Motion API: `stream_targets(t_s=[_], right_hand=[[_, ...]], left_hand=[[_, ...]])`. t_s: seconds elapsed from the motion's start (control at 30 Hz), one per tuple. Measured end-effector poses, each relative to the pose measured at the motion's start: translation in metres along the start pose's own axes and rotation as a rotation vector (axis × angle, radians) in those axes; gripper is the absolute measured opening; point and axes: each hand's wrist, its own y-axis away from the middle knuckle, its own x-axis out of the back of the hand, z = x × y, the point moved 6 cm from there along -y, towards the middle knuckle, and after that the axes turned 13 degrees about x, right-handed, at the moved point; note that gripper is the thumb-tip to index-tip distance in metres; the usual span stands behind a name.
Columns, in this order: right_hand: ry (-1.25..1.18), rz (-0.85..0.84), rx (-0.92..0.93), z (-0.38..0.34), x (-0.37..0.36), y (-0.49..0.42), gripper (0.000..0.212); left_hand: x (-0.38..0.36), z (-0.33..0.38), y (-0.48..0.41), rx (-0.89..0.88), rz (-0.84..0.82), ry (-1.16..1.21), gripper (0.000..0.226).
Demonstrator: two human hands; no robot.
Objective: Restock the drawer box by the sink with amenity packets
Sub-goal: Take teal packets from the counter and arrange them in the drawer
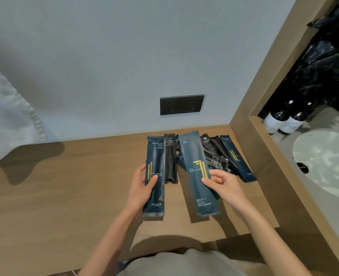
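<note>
2 hands each pinch 1 blue packet above the table: left hand (142, 188) the dental kit packet (154, 176), right hand (222, 184) the comb packet (199, 174). Slick film could slip from either grip onto the pile (220, 156); drawer box unseen.

Left packet (154, 176): "MODERN LIGHT LUXURY", "DENTAL KIT".

2 hands (142, 186), ~8 pkts (198, 176), 2 bottles (284, 122)

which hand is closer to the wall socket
Right. The right hand sits below the wall socket, holding a blue packet; the left hand is lower left of it, farther off, holding the dental kit packet.
</note>
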Motion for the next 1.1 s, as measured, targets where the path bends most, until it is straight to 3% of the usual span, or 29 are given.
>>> stream_targets(t_s=[0.23, 0.37, 0.57, 0.77, 0.97, 1.1], right_hand=[[-0.114, -0.005, 0.015, -0.014, -0.025, 0.011, 0.018], [-0.041, 0.02, 0.083, -0.015, -0.037, 0.012, 0.018], [0.127, 0.122, 0.095, -0.01, -0.047, 0.009, 0.011], [0.181, 0.098, 0.105, -0.003, -0.035, -0.002, 0.02], [0.732, -0.009, -0.019, 0.068, 0.017, -0.051, 0.051], [0.916, -0.07, -0.13, 0.096, 0.025, -0.069, 0.061]], left_hand=[[-0.027, 0.028, 0.03, -0.019, -0.169, 0.132, 0.04], [-0.037, 0.032, 0.04, -0.014, -0.247, 0.189, 0.036], [-0.037, 0.037, 0.049, -0.057, -0.226, 0.171, 0.037], [-0.02, 0.039, 0.045, -0.06, -0.147, 0.198, 0.043], [0.002, 0.043, 0.038, -0.031, -0.101, 0.231, 0.047], [0.011, 0.045, 0.036, -0.027, -0.072, 0.228, 0.049]])
